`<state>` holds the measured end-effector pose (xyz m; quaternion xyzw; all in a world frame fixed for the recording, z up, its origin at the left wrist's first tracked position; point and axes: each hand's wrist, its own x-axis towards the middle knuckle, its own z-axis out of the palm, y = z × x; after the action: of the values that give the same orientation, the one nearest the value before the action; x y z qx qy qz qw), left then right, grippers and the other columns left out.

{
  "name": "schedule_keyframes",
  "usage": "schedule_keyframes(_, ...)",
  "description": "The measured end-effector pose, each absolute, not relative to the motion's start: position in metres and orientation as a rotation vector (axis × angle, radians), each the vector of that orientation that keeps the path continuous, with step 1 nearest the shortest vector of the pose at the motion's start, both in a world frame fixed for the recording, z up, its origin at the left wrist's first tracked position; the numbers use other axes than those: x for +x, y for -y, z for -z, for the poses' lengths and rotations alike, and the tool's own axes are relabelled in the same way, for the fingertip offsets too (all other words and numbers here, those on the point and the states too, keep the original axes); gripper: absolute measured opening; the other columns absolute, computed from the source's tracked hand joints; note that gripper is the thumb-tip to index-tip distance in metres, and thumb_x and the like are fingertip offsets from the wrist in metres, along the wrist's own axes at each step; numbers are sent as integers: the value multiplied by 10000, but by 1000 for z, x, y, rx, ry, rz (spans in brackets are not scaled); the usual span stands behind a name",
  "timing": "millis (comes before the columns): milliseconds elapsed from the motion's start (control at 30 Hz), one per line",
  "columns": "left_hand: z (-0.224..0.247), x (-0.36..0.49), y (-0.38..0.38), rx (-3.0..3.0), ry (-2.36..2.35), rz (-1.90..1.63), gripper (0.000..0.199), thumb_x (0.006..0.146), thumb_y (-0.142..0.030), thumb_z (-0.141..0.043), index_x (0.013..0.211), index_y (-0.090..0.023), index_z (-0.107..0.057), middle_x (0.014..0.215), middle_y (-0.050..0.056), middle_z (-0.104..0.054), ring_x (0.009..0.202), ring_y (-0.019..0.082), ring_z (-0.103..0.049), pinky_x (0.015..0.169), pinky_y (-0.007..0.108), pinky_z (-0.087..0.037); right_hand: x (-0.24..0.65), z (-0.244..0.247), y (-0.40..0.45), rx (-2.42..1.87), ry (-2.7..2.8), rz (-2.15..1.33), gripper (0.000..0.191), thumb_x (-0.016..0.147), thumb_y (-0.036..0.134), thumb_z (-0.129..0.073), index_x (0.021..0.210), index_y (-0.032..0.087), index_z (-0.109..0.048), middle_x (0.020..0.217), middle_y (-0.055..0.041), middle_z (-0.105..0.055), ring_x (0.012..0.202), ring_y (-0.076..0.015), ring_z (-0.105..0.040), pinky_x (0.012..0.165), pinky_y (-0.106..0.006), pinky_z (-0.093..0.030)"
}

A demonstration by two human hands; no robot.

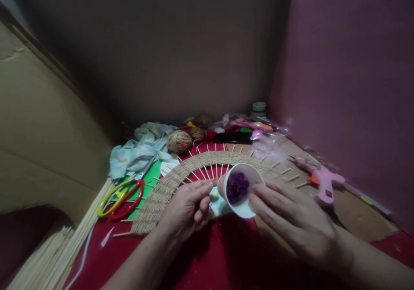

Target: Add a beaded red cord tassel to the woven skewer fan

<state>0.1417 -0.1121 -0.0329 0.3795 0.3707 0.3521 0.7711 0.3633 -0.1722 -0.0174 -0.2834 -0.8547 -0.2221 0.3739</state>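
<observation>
My right hand (291, 216) grips a white paper cup (248, 210) by its rim, tilted so its opening faces me. Small dark purple pieces (237, 187) lie inside the cup. Just left of the cup is my left hand (187, 203), its thumb and forefinger pinched together near the cup's side; whatever is between them is too small to make out. Behind both hands a woven fan-shaped arch (155, 208) of tan cord on thin sticks lies on the red surface (207, 260). Patterned light cloth (217, 201) shows below the cup.
Scissors (137, 199) with yellow and red handles lie left, beside crumpled cloth (132, 158) and bundled sticks (48, 255). Twine balls (179, 142) and a black object (233, 137) are at the back. A pink glue gun (325, 182) rests right on cardboard (362, 216).
</observation>
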Motion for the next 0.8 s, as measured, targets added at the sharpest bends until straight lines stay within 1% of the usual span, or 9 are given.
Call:
schedule_keyframes(100, 34, 142, 112, 832, -780, -740, 227, 867, -305, -585, 719, -133, -577, 390, -90, -404, 265, 17, -230, 265, 128, -251, 365, 23, 171, -719, 2208, 520, 226, 828, 88, -541, 1030, 47, -634, 995, -174, -683, 1000, -291, -608, 823, -439, -556)
schedule_keyframes(233, 33, 143, 112, 846, -773, -708, 242, 881, -320, -564, 726, -135, -584, 359, -87, -399, 256, 27, -221, 257, 134, -236, 365, 24, 169, -700, 2182, 520, 212, 813, 67, -548, 996, 35, -649, 979, -180, -688, 1015, -293, -608, 826, -435, -564)
schedule_keyframes(333, 32, 143, 112, 851, -779, -695, 237, 883, -335, -559, 766, -134, -603, 343, -86, -392, 257, 35, -227, 257, 137, -231, 366, 25, 169, -690, 2184, 511, 227, 806, 62, -554, 1012, 37, -646, 985, -173, -686, 1054, -292, -598, 867, -442, -553)
schedule_keyframes(433, 33, 142, 112, 860, -765, -674, 224, 869, -339, -580, 809, -126, -616, 360, -83, -413, 261, 29, -223, 259, 135, -229, 368, 25, 170, -692, 2205, 489, 234, 810, 73, -556, 1024, 34, -641, 995, -172, -682, 1043, -293, -599, 888, -447, -542)
schedule_keyframes(600, 37, 139, 110, 857, -778, -684, 206, 845, -321, -614, 897, -122, -612, 372, -83, -448, 252, 25, -232, 262, 134, -245, 367, 25, 163, -642, 2210, 458, 229, 795, 73, -572, 1007, 22, -641, 974, -174, -678, 1024, -293, -602, 884, -451, -541)
schedule_keyframes(700, 37, 138, 109, 877, -833, -755, 261, 832, -319, -631, 993, -116, -604, 368, -84, -464, 246, 26, -253, 271, 134, -241, 367, 30, 157, -606, 2184, 490, 248, 766, 42, -577, 1001, -13, -636, 955, -185, -671, 1001, -288, -612, 901, -472, -532)
schedule_keyframes(800, 33, 138, 108, 893, -913, -797, 330, 791, -326, -673, 1024, -105, -595, 369, -82, -473, 243, 20, -273, 282, 129, -212, 368, 33, 156, -630, 2181, 486, 275, 762, 26, -564, 1027, -7, -630, 990, -186, -668, 1044, -285, -602, 934, -477, -517)
